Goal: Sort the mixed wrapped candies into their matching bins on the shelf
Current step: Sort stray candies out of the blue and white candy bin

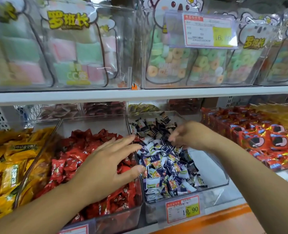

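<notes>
Two clear bins stand side by side on the lower shelf. The left bin (96,122) holds red wrapped candies (82,154). The right bin (212,169) holds purple-and-white wrapped candies (165,166), with darker brown ones (150,127) at its back. My left hand (109,164) hovers flat, fingers straight, over the red candies, its fingertips at the wall between the bins. My right hand (185,135) reaches into the right bin with fingers curled down among the candies; blur hides whether it holds one.
Yellow packets (9,166) fill the bin at far left, red packs (261,137) the space at right. A price tag (183,210) hangs on the right bin's front. The upper shelf (139,95) carries clear boxes of pastel sweets.
</notes>
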A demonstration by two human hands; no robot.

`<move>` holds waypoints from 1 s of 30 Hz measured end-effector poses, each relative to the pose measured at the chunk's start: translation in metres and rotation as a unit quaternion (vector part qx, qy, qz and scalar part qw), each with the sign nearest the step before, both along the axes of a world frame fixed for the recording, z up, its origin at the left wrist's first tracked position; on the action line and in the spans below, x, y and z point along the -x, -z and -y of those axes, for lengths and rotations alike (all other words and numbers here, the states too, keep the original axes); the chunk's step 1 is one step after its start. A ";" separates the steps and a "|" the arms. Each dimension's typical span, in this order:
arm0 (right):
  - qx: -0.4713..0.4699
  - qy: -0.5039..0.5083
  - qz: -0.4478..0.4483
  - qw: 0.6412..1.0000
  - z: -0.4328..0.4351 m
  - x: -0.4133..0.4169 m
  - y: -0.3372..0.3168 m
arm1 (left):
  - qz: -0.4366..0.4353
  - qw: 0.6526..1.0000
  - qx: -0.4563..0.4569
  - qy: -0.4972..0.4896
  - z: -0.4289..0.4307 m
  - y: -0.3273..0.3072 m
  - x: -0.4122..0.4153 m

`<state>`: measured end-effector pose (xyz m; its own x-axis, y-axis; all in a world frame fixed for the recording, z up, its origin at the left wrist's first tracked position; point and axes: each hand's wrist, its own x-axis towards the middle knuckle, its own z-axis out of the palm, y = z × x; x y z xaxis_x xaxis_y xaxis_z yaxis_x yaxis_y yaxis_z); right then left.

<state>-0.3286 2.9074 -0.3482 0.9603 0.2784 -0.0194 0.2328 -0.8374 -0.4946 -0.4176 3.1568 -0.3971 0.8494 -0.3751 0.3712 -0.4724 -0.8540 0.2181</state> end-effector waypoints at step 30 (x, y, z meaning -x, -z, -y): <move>-0.296 -0.078 -0.018 0.952 -0.039 0.017 -0.002 | 0.036 0.978 0.172 -0.114 -0.005 -0.033 -0.021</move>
